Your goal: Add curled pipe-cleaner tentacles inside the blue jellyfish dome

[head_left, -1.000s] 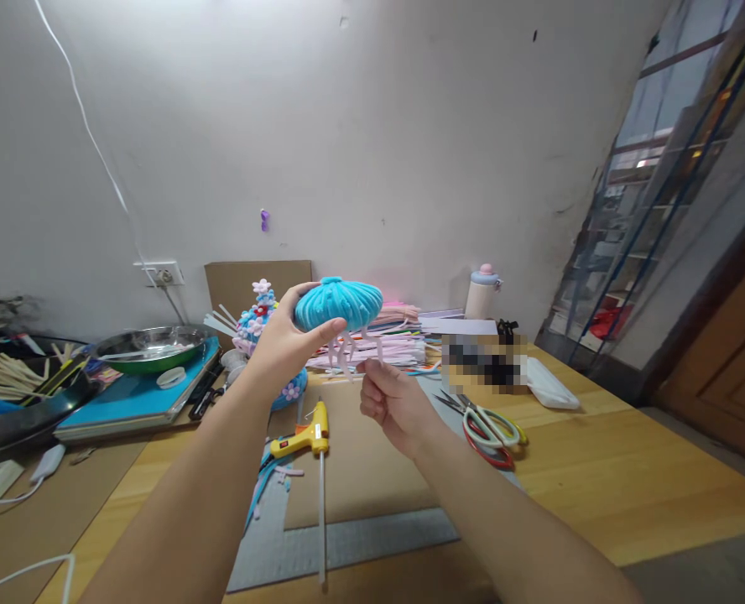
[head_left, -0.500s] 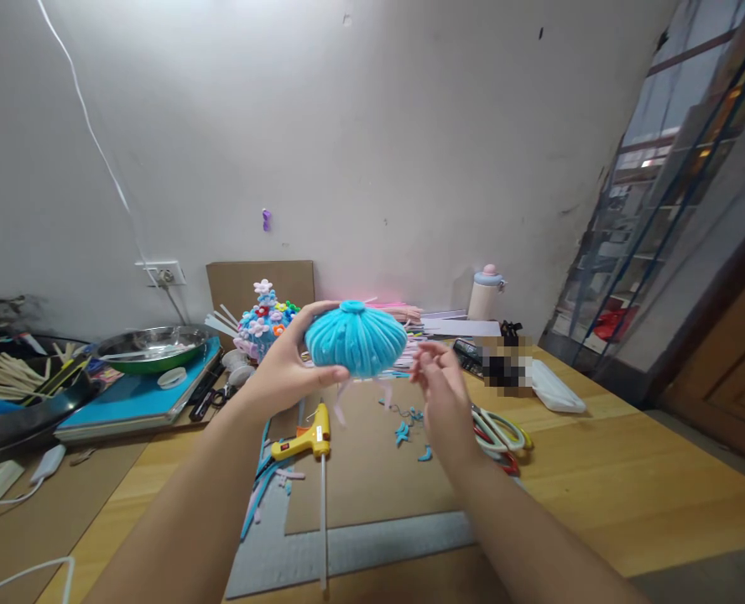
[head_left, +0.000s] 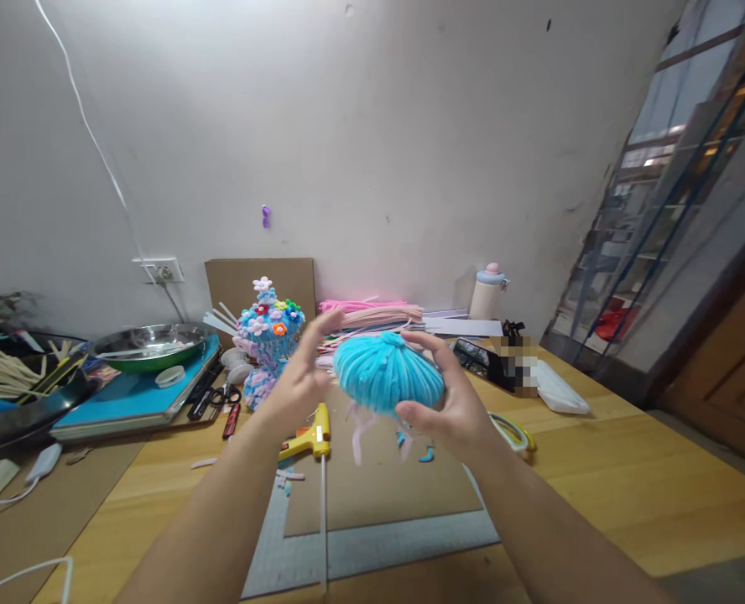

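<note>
Head view: turquoise chenille dome, held in the right hand above the cardboard sheet.
Fuzzy ribs radiate from a small top knob to a rounded, flattened rim; pale pink strips hang beneath, slightly blurred. Right thumb presses the near side; fingers curve over the top. Left hand stands spread, holding nothing, just beside the opposite side. Yellow glue gun lies below, to the left.

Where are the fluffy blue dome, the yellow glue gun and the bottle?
Blue dome (head_left: 385, 377): head view, its ribbed side.
Yellow glue gun (head_left: 316, 437): head view, its body.
Bottle (head_left: 485, 300): head view, its pale body.
</note>
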The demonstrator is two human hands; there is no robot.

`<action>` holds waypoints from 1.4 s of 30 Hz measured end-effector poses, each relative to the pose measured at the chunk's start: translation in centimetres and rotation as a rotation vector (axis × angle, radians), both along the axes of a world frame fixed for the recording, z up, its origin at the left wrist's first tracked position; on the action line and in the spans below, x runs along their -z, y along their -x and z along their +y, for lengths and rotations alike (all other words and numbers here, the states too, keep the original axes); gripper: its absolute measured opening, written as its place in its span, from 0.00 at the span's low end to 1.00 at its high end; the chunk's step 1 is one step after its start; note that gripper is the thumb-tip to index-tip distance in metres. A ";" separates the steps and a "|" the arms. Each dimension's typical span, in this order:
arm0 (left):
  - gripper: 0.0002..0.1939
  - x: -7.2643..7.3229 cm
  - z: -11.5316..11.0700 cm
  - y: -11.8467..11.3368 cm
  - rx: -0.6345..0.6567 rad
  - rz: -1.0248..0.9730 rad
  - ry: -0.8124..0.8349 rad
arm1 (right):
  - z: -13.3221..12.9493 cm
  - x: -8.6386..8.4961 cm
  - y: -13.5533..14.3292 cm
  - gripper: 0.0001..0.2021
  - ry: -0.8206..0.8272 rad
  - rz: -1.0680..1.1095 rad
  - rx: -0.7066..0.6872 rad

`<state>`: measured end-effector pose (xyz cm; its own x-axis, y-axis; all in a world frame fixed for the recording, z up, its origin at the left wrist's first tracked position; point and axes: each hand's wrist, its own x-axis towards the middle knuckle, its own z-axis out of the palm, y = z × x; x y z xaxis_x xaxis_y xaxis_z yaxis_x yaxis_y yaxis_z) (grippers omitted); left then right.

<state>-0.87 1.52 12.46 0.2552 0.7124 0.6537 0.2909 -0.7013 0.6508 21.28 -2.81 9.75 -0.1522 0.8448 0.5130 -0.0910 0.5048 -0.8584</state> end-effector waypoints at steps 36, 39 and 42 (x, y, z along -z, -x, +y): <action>0.13 -1.8 -3.3 -3.6 0.290 -0.541 0.555 | 3.8 -6.5 -1.0 0.22 -0.020 0.345 -0.387; 0.15 -1.7 -3.9 -3.7 0.283 -0.479 0.526 | 4.4 -6.0 -1.4 0.22 -0.042 0.373 -0.405; 0.15 -1.5 -4.6 -3.4 0.268 -0.427 0.489 | 4.9 -5.9 -1.8 0.24 -0.072 0.362 -0.397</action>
